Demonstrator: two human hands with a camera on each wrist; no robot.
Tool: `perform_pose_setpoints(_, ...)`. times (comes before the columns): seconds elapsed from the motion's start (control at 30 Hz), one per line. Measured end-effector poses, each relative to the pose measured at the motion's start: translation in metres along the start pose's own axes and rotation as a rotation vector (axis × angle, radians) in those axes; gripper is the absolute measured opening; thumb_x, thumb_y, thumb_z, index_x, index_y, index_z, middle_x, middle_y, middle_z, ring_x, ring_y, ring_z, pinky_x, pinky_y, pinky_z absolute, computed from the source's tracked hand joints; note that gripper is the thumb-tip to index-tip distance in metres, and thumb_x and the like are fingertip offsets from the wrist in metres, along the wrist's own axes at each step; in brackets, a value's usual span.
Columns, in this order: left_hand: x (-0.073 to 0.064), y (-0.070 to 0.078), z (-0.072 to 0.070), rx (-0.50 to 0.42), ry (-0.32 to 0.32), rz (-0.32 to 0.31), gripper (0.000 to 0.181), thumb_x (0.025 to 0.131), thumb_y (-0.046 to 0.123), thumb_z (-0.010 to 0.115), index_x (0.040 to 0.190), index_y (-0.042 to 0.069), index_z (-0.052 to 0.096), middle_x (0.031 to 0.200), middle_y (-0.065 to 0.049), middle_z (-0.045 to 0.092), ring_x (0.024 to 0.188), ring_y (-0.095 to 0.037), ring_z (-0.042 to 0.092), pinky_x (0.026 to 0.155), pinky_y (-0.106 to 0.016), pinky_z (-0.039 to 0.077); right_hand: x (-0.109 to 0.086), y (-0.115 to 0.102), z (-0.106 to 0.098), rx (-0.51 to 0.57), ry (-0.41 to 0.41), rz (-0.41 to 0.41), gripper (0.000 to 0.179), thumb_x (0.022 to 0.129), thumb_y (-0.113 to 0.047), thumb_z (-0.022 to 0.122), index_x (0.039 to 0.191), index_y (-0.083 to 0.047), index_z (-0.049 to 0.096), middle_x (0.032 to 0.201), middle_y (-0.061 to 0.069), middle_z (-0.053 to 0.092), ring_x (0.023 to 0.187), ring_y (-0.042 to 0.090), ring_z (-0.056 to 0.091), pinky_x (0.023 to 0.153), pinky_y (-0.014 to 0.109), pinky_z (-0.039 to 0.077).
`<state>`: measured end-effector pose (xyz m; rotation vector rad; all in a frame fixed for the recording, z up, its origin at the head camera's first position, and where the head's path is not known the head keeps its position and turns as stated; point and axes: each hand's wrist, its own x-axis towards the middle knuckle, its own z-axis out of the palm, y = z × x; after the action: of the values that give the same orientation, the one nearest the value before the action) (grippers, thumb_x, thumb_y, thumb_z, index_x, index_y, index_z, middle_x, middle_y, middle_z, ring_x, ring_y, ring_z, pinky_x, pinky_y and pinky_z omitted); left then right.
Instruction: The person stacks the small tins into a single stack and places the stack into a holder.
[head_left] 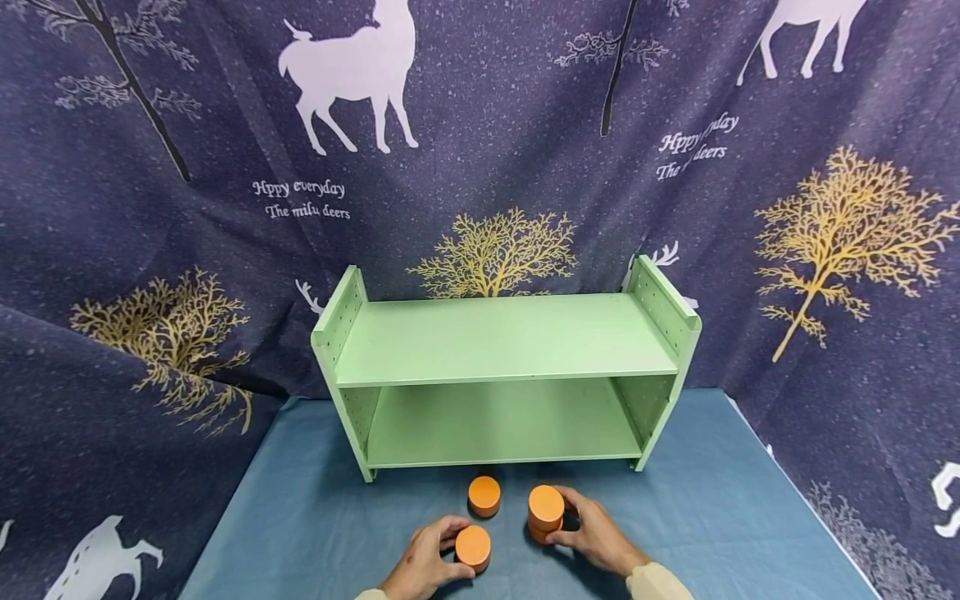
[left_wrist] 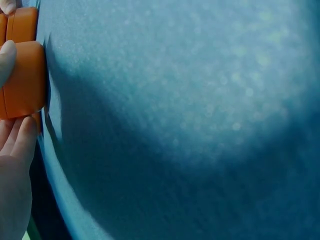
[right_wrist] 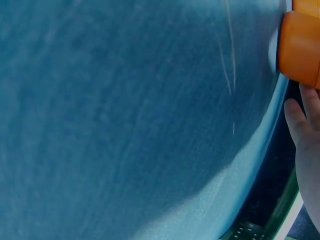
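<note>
Left hand point(head_left: 429, 557) grips an orange cylinder point(head_left: 473, 548) in front of the green shelf point(head_left: 506, 337), right hand point(head_left: 596, 533) pinches a second cylinder point(head_left: 546, 505) over a third cylinder point(head_left: 538, 535). Fourth cylinder point(head_left: 484, 495) just sits on the blue cloth point(head_left: 300, 517), closer to the shelf.

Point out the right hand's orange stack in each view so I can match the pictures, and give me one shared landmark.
Head: orange stack right of bottom centre, below the green shelf, in the right hand's grip.
Left wrist: stack in the top left corner, cut off, beyond the nearer orange cylinder.
Right wrist: stack at the upper right edge, cut off.
Shared landmark: blue cloth, in all three views.
</note>
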<state>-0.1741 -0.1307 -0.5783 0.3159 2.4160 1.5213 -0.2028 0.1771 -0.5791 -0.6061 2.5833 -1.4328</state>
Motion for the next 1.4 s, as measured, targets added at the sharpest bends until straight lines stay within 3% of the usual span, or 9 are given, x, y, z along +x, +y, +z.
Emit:
perform_pose_setpoints(0.4, -0.003, 0.006, -0.004, -0.027, 0.022, 0.041, 0.058, 0.069, 0.012, 0.092, 0.119, -0.001, 0.064, 0.116, -0.015, 0.067, 0.107, -0.033, 0.065, 0.086, -0.037, 0.058, -0.002, 0.001, 0.002, 0.044, 0.016, 0.016, 0.072, 0.076, -0.019, 0.088, 0.134, 0.007, 0.053, 0.121, 0.017, 0.066, 0.111, 0.037, 0.063, 0.093, 0.045, 0.054)
perform_pose_setpoints(0.67, -0.001, 0.013, -0.012, -0.014, 0.047, 0.110, 0.060, 0.070, 0.016, 0.092, 0.120, -0.001, 0.063, 0.118, -0.015, 0.066, 0.109, -0.034, 0.064, 0.087, -0.034, 0.058, -0.002, 0.001, 0.002, 0.070, 0.010, 0.067, 0.074, 0.077, -0.022, 0.088, 0.134, 0.008, 0.053, 0.120, 0.018, 0.066, 0.110, 0.037, 0.063, 0.091, 0.051, 0.054)
perform_pose_setpoints(1.03, 0.008, 0.025, -0.019, -0.001, 0.073, 0.204, 0.062, 0.072, 0.021, 0.091, 0.122, 0.000, 0.062, 0.118, -0.013, 0.067, 0.108, -0.031, 0.066, 0.089, -0.031, 0.057, -0.003, 0.001, 0.003, 0.052, 0.031, 0.052, 0.071, 0.077, -0.023, 0.088, 0.132, 0.008, 0.054, 0.116, 0.015, 0.068, 0.106, 0.034, 0.065, 0.089, 0.042, 0.055)
perform_pose_setpoints(1.4, 0.017, 0.038, -0.022, 0.014, 0.077, 0.237, 0.061, 0.074, 0.021, 0.090, 0.123, 0.000, 0.062, 0.120, -0.015, 0.066, 0.110, -0.033, 0.065, 0.093, -0.043, 0.055, -0.002, 0.003, 0.003, 0.054, 0.029, 0.046, 0.069, 0.076, -0.023, 0.089, 0.131, 0.004, 0.056, 0.117, 0.013, 0.068, 0.106, 0.033, 0.065, 0.089, 0.042, 0.055)
